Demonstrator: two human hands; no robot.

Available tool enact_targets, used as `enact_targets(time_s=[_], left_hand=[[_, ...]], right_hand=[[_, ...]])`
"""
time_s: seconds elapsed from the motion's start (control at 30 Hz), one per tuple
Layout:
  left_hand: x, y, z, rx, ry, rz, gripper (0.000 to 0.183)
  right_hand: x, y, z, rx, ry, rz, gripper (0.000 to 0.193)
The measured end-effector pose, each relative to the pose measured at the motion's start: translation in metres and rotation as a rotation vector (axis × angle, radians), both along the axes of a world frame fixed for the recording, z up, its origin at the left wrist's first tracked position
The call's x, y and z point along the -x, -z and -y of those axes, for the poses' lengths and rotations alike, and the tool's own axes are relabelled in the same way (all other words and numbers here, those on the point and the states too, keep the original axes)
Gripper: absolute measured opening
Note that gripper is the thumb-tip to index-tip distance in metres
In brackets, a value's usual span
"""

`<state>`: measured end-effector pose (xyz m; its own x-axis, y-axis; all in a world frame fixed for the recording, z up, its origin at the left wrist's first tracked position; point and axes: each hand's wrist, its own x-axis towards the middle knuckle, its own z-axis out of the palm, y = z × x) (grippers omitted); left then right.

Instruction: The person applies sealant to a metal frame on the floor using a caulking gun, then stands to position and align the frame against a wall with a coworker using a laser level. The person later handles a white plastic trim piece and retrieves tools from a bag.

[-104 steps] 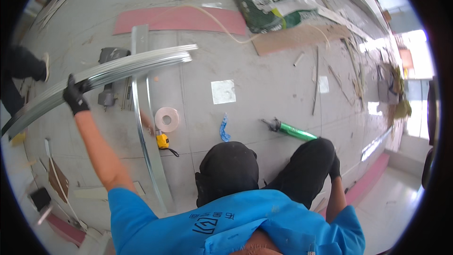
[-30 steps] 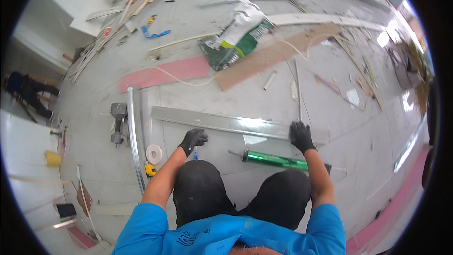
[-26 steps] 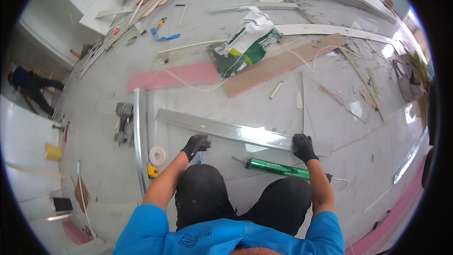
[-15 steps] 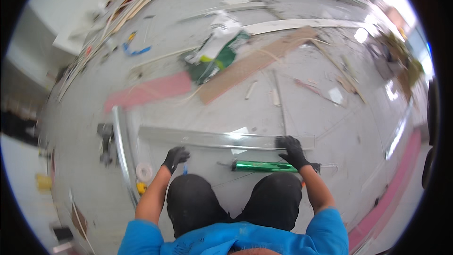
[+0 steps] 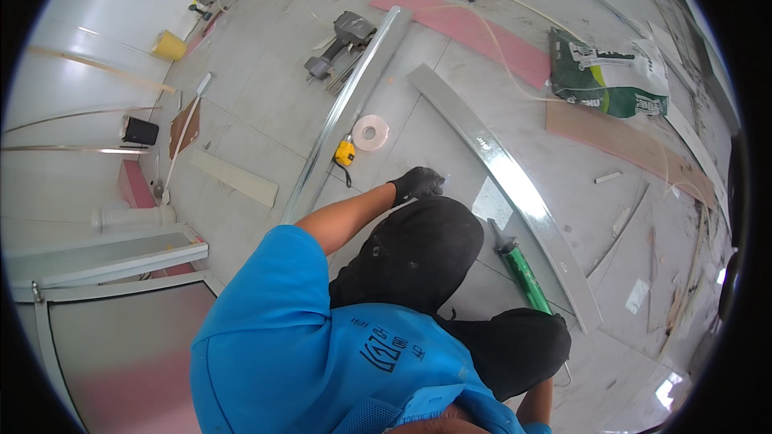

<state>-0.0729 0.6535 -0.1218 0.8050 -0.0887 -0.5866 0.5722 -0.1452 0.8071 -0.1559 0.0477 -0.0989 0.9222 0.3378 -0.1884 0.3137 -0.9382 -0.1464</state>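
Observation:
My left hand (image 5: pixel 418 185), in a dark glove, is low beside my left knee with its fingers curled together. A small pale tip shows at the fingertips, too small to name. My right forearm (image 5: pixel 535 403) comes in at the bottom, and my right knee hides that hand. A green caulking gun (image 5: pixel 524 273) lies on the floor in front of my right knee, its nozzle pointing away. Beyond it a long shiny metal channel (image 5: pixel 503 169) lies slantwise. Nearer my left hand are a yellow tape measure (image 5: pixel 345 153) and a roll of pale tape (image 5: pixel 370 121).
A second metal channel (image 5: pixel 358 96) lies at the left, with a grey nail gun (image 5: pixel 346 40) beside it. Farther off are pink board (image 5: pixel 474 28), a green-white sack (image 5: pixel 607 76) and a brown board (image 5: pixel 627 145). A framed panel (image 5: pixel 121 345) stands at lower left.
My view has swung left. My right hand has left the metal channel and gone behind my knee. My left hand has moved down to where a small blue item was lying.

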Motion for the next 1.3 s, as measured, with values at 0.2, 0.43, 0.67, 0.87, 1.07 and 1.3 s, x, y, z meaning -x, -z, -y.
enact_targets(time_s=[0.2,0.43,0.67,0.87,1.07,1.3], left_hand=[[0.051,-0.005,0.003,-0.625,0.546,0.395,0.027],[0.214,0.028,-0.065,-1.001,-0.319,0.327,0.021],[0.309,-0.006,-0.1,-1.457,-0.406,-0.177,0.048],[0.342,0.034,-0.137,-1.495,-0.203,-0.171,0.043],[0.36,0.036,-0.155,-1.509,-0.177,-0.342,0.027],[0.261,-0.027,-0.145,-1.24,-0.497,0.155,0.034]], right_hand=[[0.004,-0.001,0.013,0.0,0.045,-0.004,0.05],[0.0,-0.02,0.033,0.019,0.042,-0.022,0.052],[-0.078,-0.06,0.061,0.051,-0.029,0.039,0.054],[-0.185,-0.105,0.02,0.069,-0.111,0.19,0.055],[-0.232,-0.142,-0.065,-0.016,-0.177,0.279,0.055],[-0.25,-0.191,-0.168,-0.115,-0.287,0.384,0.057]])
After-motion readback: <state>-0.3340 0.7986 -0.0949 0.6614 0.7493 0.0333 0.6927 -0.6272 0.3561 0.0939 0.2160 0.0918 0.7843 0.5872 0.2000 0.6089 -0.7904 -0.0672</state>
